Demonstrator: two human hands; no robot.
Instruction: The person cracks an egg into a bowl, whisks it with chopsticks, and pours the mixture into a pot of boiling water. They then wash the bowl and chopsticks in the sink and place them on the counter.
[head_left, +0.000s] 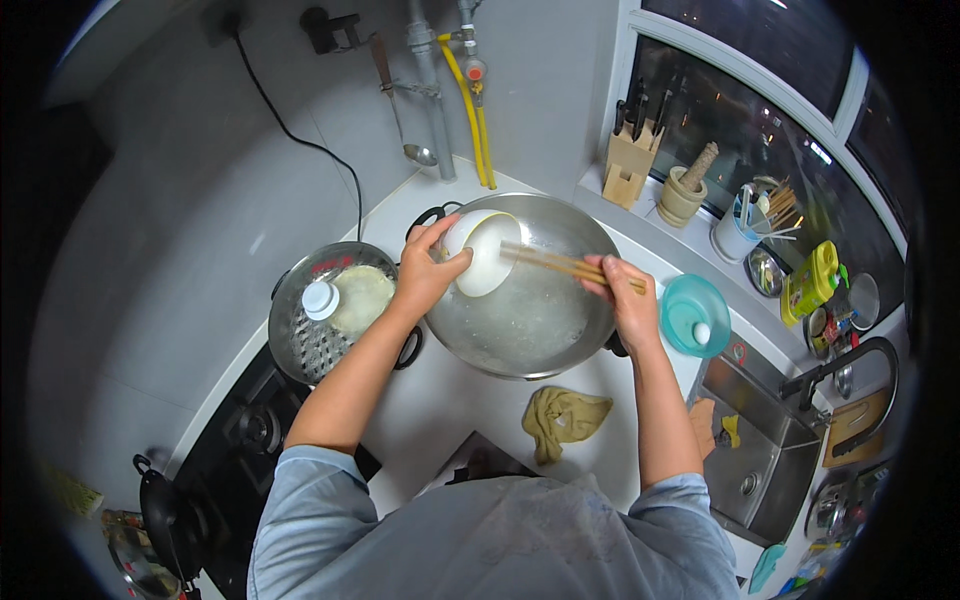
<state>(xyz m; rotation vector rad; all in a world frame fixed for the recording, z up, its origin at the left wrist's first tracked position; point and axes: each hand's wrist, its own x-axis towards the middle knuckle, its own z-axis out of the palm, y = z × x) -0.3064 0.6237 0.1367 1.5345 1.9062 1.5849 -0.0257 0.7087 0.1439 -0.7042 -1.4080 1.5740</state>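
A white bowl (486, 255) with a yellow rim is held tilted by my left hand (433, 262) over the far left part of a wide steel pan (525, 322), whose bottom is wet or holds cloudy liquid. My right hand (619, 289) grips wooden chopsticks (559, 262) from the right, their blurred tips at the bowl's mouth. Left of my left hand stands a metal pot (289, 326) under a glass lid with a white knob (321, 300); a pale round thing shows through the glass. An olive cloth (562, 420) lies crumpled on the white counter in front of the pan.
A teal bowl (694, 300) with an egg-like white object stands right of the pan, near a steel sink (757, 457) with a black faucet (840, 367). A black gas stove (232, 480) lies lower left. Along the windowsill stand a knife block (630, 165), a mortar (679, 199) and a utensil holder (735, 232).
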